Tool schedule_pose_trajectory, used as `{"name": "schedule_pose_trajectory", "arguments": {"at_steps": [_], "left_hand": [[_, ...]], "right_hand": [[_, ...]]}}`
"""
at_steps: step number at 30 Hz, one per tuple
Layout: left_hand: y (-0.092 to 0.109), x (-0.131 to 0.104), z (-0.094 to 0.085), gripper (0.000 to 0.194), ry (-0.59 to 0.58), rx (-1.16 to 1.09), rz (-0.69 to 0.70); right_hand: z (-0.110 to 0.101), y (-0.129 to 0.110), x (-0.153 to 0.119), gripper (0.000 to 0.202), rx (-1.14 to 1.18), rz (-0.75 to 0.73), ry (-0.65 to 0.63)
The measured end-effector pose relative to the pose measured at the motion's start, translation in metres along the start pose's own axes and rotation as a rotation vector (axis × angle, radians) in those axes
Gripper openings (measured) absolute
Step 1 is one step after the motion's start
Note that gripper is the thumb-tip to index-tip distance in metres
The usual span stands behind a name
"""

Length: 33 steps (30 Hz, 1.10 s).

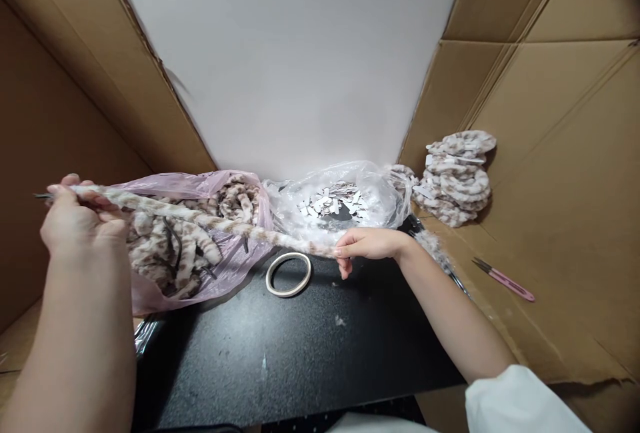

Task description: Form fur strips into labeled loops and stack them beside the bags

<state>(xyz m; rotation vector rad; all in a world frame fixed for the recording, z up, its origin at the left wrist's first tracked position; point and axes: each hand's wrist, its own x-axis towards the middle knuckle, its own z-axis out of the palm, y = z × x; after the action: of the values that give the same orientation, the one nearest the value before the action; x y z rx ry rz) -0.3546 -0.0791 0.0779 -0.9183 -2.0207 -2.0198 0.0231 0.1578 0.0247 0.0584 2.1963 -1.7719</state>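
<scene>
A long, thin fuzzy strip (220, 222), white with brownish bands, is stretched between my two hands above the black table. My left hand (83, 210) is closed around its left end, where a dark tip pokes out past the fingers. At the other end, my right hand (367, 246) pinches the strip between thumb and fingers. Below the strip lies a pink plastic bag (237, 266) full of similar fuzzy strips (170, 240), some with dark ends. A narrow roll of tape (289, 274) rests flat on the table, just left of my right hand.
Behind my right hand, a clear plastic bag (285, 210) holds many small white tags (335, 201). Coiled fuzzy bundles (463, 180) are stacked at the right. Pink-handled snips (505, 280) lie on the cardboard. Cardboard walls (565, 173) flank the black table (280, 360).
</scene>
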Motion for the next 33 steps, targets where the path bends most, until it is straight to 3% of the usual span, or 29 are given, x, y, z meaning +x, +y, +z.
{"name": "schedule_pose_trajectory", "arguments": {"at_steps": [3, 5, 8, 10, 13, 14, 16, 17, 19, 24, 28, 31, 33], "left_hand": [[0.011, -0.007, 0.007, 0.036, 0.203, -0.138, -0.072], [0.022, -0.017, 0.015, 0.035, 0.277, -0.222, -0.076], [0.048, -0.048, 0.037, 0.029, 0.206, -0.339, -0.036], [0.068, -0.078, 0.055, 0.027, -0.068, -0.376, 0.043], [0.090, -0.127, 0.085, 0.030, -0.919, -0.047, 0.140], [0.094, -0.140, 0.094, 0.030, -1.134, 0.036, 0.158], [0.095, -0.159, 0.108, 0.032, -1.386, 0.101, 0.163], [0.093, -0.164, 0.112, 0.035, -1.433, 0.113, 0.143], [0.088, -0.165, 0.115, 0.040, -1.450, 0.131, 0.060], [0.084, -0.143, 0.101, 0.043, -1.297, 0.154, -0.041], [0.082, -0.128, 0.093, 0.043, -1.214, 0.225, -0.023], [0.081, -0.125, 0.091, 0.042, -1.149, 0.276, 0.042], [0.082, -0.124, 0.089, 0.041, -1.132, 0.280, 0.098]], "right_hand": [[-0.004, 0.002, -0.004, 0.044, -0.059, 0.025, -0.004], [-0.005, 0.002, -0.004, 0.042, -0.114, 0.015, 0.005], [0.001, -0.003, -0.001, 0.042, -0.222, -0.049, 0.084], [0.008, -0.010, 0.002, 0.042, -0.278, -0.111, 0.177], [0.021, -0.019, 0.003, 0.043, -0.305, -0.195, 0.312], [0.025, -0.022, 0.003, 0.043, -0.311, -0.222, 0.344], [0.030, -0.025, 0.004, 0.042, -0.325, -0.266, 0.389], [0.032, -0.025, 0.004, 0.042, -0.335, -0.275, 0.404], [0.033, -0.025, 0.004, 0.040, -0.364, -0.259, 0.434], [0.018, -0.014, -0.003, 0.036, -0.403, -0.142, 0.512], [0.006, 0.009, -0.023, 0.031, -0.493, 0.027, 0.704], [0.011, 0.026, -0.043, 0.018, -0.472, 0.071, 0.719], [0.020, 0.035, -0.055, 0.025, -0.429, 0.071, 0.743]]}}
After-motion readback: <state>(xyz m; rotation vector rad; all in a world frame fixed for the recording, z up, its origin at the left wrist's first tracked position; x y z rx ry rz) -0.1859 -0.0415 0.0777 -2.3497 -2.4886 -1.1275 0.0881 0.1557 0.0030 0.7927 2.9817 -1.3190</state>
